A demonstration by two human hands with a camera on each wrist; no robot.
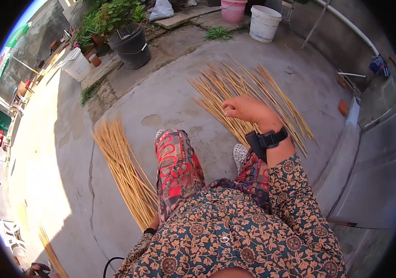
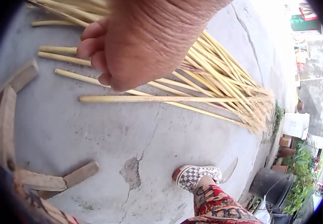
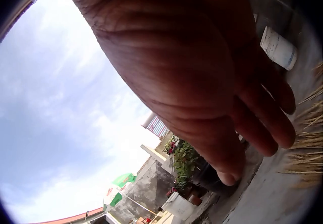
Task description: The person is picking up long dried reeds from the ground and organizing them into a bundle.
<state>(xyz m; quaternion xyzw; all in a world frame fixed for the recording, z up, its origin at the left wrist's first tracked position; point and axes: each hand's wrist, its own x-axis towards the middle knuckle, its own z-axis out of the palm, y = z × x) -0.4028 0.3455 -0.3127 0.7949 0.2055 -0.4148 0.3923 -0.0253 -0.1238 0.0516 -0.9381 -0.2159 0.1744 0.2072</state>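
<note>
In the left wrist view, my left hand point(image 2: 144, 45) is over a bundle of pale straw stalks point(image 2: 217, 77), its fingers bent among the cut ends; whether they grip any stalk is hidden. The same bundle point(image 1: 124, 171) lies left of my leg in the head view, where my clothing hides that hand. My right hand point(image 1: 251, 111) is raised above a second, spread-out group of stalks point(image 1: 221, 88). Its fingers are loosely bent with nothing held, and the right wrist view shows the palm point(image 3: 166, 67) and separated fingers.
Behind the stalks stand a black pot point(image 1: 132, 48), a white bucket point(image 1: 265, 24), a pink bucket point(image 1: 233, 10) and another white bucket point(image 1: 75, 65). More stalks point(image 1: 52, 252) lie at the lower left. Wooden legs point(image 2: 45, 179) stand close by in the left wrist view.
</note>
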